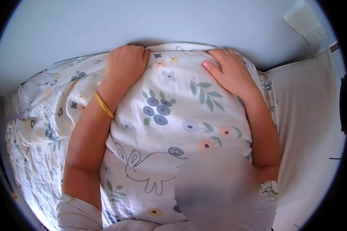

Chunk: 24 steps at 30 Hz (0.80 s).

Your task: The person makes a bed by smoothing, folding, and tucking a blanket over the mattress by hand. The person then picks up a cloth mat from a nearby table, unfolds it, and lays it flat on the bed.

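In the head view, I am reaching both bare arms forward over a white patterned cloth (162, 131), which is filling the middle and spreading out towards nine o'clock, where it is lying in rumpled folds. My left hand (126, 63) is resting between ten and eleven o'clock, back upward, its fingers bending over the cloth's far edge near the wall (173, 23) and its thumb lying along the side facing my other hand; the fingertips are hiding, so I cannot tell whether they are pinching fabric. A yellow bangle (103, 105) is circling that wrist. My right hand (229, 71) is lying between one and two o'clock on the same far edge, palm down, thumb standing apart from the index finger and pointing towards ten; I cannot tell whether the other fingers are gripping. My forearms are slanting up from seven and four o'clock, elbows spreading. Plain pale fabric (304, 100) is standing at three, and a white wall plate (302, 21) is showing at two.
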### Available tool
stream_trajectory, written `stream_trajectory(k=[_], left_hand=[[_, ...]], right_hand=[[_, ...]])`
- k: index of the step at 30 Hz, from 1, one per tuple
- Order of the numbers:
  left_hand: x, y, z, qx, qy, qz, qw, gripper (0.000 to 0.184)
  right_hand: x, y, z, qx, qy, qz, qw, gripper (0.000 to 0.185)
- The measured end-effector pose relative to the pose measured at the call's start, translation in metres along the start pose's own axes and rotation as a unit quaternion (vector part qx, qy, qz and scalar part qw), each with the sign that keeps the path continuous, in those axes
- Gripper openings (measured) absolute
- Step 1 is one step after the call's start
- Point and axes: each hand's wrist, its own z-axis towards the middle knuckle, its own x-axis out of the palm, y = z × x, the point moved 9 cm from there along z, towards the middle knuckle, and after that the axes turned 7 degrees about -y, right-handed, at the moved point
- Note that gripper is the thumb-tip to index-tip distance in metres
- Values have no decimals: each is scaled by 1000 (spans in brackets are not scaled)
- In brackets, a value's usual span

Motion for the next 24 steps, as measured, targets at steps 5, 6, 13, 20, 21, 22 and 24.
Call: stream_trajectory(k=[5,6,13,20,21,22,24], left_hand=[[-83,-55,-36,187,-287,-135,930,17],[-80,-73,-44,243,-231,-185,924,31],[-28,-73,-28,181,-110,-118,970,54],[11,-62,5,86,69,-49,993,59],[16,-63,10,75,101,-30,992,61],[21,-65,14,63,133,-10,989,63],[31,-74,23,60,173,24,983,62]], right_hand=[[22,-14,21,83,139,-55,985,56],[23,-14,20,86,161,-71,981,56],[20,-7,19,28,46,-95,994,54],[19,-51,4,229,138,171,948,48],[14,-70,4,213,112,170,956,48],[8,-86,1,194,86,170,962,48],[7,-142,-40,378,44,281,881,53]])
